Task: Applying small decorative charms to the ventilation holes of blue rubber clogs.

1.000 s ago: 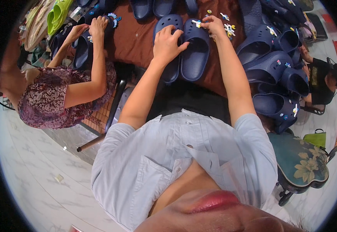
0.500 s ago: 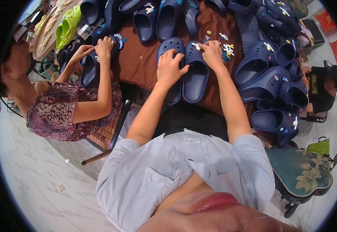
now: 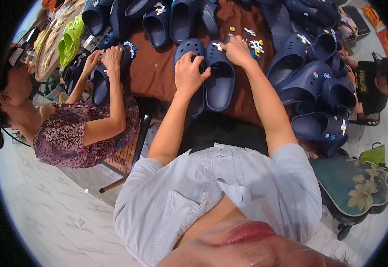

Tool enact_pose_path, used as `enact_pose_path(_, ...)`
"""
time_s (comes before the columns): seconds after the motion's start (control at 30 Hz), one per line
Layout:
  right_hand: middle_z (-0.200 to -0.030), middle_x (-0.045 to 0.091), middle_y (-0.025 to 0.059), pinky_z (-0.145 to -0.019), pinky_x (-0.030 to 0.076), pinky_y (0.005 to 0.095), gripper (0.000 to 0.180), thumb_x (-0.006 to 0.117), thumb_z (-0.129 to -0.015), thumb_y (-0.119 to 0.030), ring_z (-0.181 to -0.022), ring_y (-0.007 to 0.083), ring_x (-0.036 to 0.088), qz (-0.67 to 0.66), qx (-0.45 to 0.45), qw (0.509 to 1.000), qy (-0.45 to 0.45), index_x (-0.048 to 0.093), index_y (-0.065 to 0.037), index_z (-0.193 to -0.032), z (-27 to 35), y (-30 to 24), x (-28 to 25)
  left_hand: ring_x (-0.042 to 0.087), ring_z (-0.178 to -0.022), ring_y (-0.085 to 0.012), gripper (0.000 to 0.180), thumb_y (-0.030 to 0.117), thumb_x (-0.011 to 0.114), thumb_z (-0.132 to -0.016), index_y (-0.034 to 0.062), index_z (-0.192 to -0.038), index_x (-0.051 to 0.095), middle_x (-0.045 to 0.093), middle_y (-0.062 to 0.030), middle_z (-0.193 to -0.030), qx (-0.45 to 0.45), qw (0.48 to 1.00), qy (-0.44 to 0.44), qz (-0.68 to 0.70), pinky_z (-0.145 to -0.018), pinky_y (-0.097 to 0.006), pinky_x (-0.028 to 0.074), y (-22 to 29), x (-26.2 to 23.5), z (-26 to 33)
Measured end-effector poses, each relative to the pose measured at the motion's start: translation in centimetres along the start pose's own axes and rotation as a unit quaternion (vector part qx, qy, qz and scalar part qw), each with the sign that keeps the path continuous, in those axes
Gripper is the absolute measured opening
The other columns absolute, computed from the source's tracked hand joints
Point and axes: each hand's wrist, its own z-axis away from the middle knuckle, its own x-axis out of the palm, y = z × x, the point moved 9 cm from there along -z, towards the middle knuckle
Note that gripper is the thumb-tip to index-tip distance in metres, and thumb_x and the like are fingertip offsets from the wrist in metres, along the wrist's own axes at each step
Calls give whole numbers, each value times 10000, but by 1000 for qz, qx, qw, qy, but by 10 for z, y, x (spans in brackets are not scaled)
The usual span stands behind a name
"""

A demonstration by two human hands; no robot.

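Two navy-blue clogs lie side by side in front of me, toes pointing away. My left hand (image 3: 188,75) rests on the left clog (image 3: 189,45), its fingers bent and apart, the thumb reaching over to the right clog (image 3: 219,86). A white-and-yellow charm (image 3: 217,46) sits on the right clog's toe. Just beside that charm is my right hand (image 3: 239,51), fingers bent and drawn together. Whatever its fingertips may hold is too small to tell. Several loose charms (image 3: 256,46) lie on the brown cloth (image 3: 156,73) past my right hand.
Piled navy clogs (image 3: 307,82) stand on the right, and more navy clogs (image 3: 157,31) line the far side. Lime-green clogs (image 3: 70,40) lie at far left. On the left a person (image 3: 82,129) handles a clog; another person (image 3: 370,91) sits at right, near a padded stool (image 3: 352,187).
The whole view has shifted slightly. My right fingertips have moved a little off the charm on the right clog, away from me. My left hand stays on the left clog.
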Motion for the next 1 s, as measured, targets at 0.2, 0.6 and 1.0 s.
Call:
enact_pose_path(0.2, -1065, 663, 148, -949, 437, 507, 247, 579, -863, -162, -1120, 370, 549, -70, 30, 997, 24, 776, -187, -1010, -14, 6, 0, 608, -1015, -313, 393, 260, 812, -656, 113, -1001, 694, 622, -109, -1087, -3, 1000, 9, -11, -878, -433, 475, -7, -1, 1)
enact_pose_path(0.6, -901, 710, 65, -768, 490, 270, 253, 677, -897, -189, -852, 130, 639, -559, 154, 809, 96, 714, -9, -1071, -13, 67, 39, 599, -1032, -292, 388, 266, 820, -621, 100, -952, 705, 625, -113, -1049, -9, 1000, 12, 8, -910, -425, 451, -5, 0, -2)
enact_pose_path(1.0, -946, 718, 90, -793, 501, 293, 286, 789, -789, -140, -855, 152, 650, -515, 207, 831, -40, 726, -34, -1047, -35, 67, 70, 601, -1025, -291, 418, 258, 821, -634, 112, -1006, 697, 623, -94, -1058, -15, 1000, -3, 8, -897, -426, 462, -7, 1, 0)
